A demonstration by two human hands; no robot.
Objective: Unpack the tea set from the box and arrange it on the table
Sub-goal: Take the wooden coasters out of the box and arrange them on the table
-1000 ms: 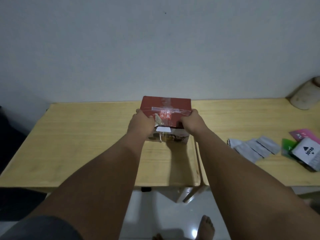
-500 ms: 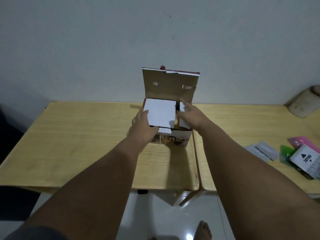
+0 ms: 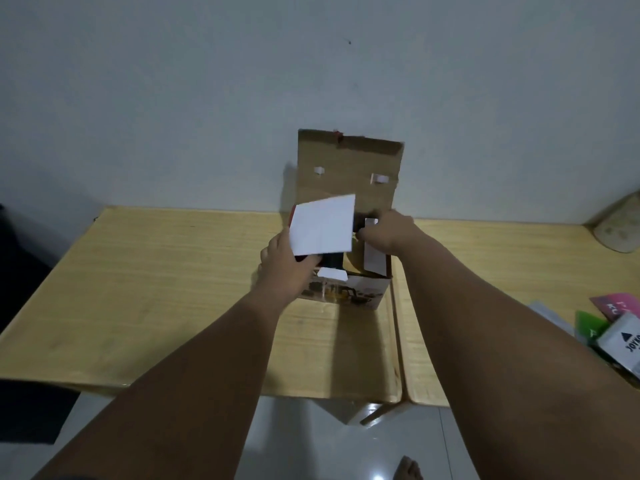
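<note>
Two white inner flaps mark the change from half a second ago: in that earlier view they lie flat across the mouth of the box (image 3: 349, 294), whereas now the left flap (image 3: 323, 225) is raised and tilted clear of the opening and the right flap (image 3: 374, 251) is turned toward the box's right wall. A full second ago the box is shut with both hands on its top. Now the lid (image 3: 349, 161) stands upright at the far side, its brown inner face toward the camera. A dark gap shows between the two flaps, so the inside is open to reach.

For the task this looks like the end of the opening step. The tea set is not on view. It is presumably down in the dark interior of the box, which sits near the middle of the table (image 3: 156, 289), close to its right edge. Nothing is unpacked yet, and lifting the first piece out seems the next job.

The left hand (image 3: 285, 268) is at the near left corner of the box, its fingers curled on the lower edge of the left flap and holding it up, forearm stretched straight forward. The right hand (image 3: 391, 230) reaches in over the right wall, its fingers bent and closed on the top of the right flap, knuckles up. How firmly either hand pinches is hard to tell in the dim light.

Some packets (image 3: 620, 334) lie well apart at the right edge
</note>
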